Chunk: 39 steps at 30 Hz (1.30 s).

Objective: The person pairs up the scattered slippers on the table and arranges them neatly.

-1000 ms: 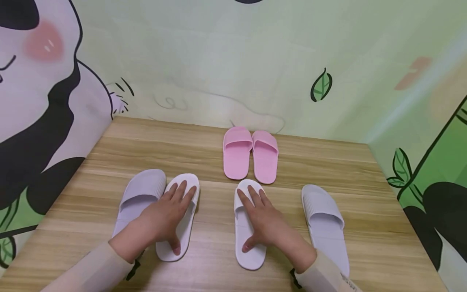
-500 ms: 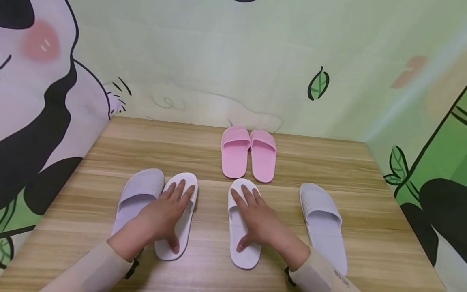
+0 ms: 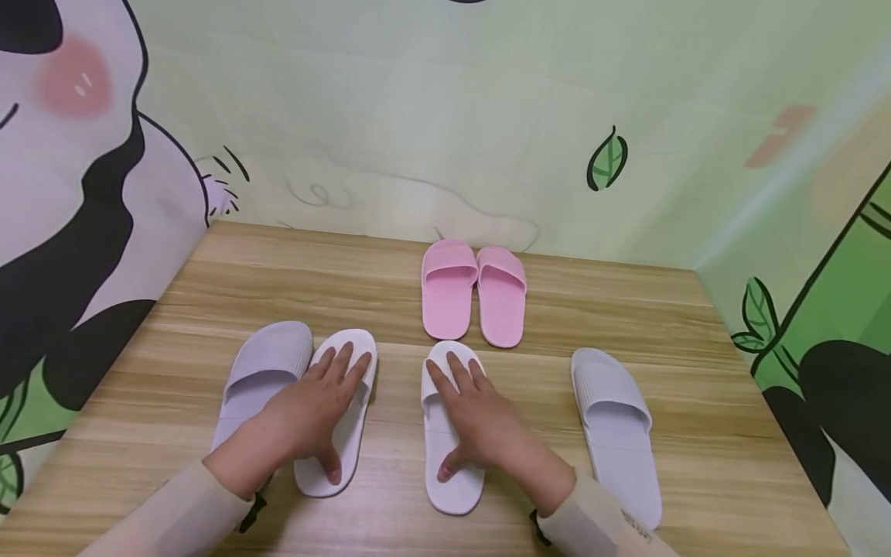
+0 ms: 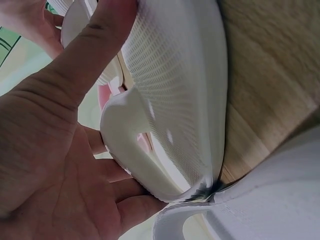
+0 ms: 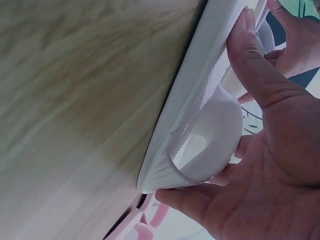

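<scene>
Two white slippers lie on the wooden table (image 3: 390,294). My left hand (image 3: 313,418) lies flat over the left white slipper (image 3: 350,441), fingers straight across its strap and thumb on the sole. In the left wrist view the palm (image 4: 50,150) covers that slipper (image 4: 185,100). My right hand (image 3: 480,425) presses flat on the right white slipper (image 3: 445,487), thumb on its inner edge. The right wrist view shows that hand (image 5: 270,165) over the slipper's strap (image 5: 210,115). A narrow gap of table separates the two white slippers.
A lavender slipper (image 3: 261,371) touches the left white slipper's outer side. Another lavender slipper (image 3: 616,418) lies to the right. A pink pair (image 3: 473,294) sits side by side near the back wall. Printed walls enclose the table on three sides.
My right hand has slid its white slipper leftward, toward the slipper under my left hand and away from the right lavender one. The left hand and its slipper have stayed put.
</scene>
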Each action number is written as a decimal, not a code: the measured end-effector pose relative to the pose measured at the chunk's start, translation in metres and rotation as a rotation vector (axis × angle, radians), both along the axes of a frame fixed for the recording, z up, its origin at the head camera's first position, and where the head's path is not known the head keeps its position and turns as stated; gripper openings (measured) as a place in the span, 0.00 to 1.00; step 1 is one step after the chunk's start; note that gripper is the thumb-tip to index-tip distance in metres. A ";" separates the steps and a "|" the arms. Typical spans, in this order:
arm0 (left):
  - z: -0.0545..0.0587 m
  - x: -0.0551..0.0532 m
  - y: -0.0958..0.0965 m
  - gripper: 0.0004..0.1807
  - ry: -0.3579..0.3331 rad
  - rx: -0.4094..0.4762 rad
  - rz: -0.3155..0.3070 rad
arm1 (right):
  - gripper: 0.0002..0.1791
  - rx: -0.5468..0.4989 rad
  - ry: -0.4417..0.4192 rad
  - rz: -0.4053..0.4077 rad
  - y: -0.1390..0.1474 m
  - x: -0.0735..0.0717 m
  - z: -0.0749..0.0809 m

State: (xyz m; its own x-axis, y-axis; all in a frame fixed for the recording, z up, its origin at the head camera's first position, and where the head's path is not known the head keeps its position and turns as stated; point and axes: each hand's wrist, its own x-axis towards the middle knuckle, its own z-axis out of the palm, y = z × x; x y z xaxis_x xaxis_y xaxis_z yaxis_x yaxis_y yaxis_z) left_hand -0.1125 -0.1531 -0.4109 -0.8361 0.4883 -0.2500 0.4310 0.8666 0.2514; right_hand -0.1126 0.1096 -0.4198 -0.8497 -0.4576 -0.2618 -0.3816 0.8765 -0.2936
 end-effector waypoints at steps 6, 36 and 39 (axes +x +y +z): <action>0.002 0.000 0.000 0.86 0.003 -0.002 0.000 | 0.82 0.017 0.015 0.007 -0.013 0.001 0.001; -0.003 -0.001 -0.002 0.85 0.012 0.004 0.008 | 0.82 0.055 0.030 0.007 -0.056 -0.003 -0.001; -0.003 -0.001 -0.003 0.86 0.012 0.002 0.011 | 0.82 0.049 0.026 0.006 -0.059 -0.004 -0.001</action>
State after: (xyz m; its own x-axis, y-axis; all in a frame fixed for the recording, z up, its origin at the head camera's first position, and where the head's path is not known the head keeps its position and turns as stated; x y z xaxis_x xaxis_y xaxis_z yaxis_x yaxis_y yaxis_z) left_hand -0.1134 -0.1557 -0.4143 -0.8442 0.4797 -0.2390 0.4248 0.8708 0.2475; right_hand -0.1166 0.0502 -0.4212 -0.8537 -0.4503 -0.2617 -0.3942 0.8871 -0.2403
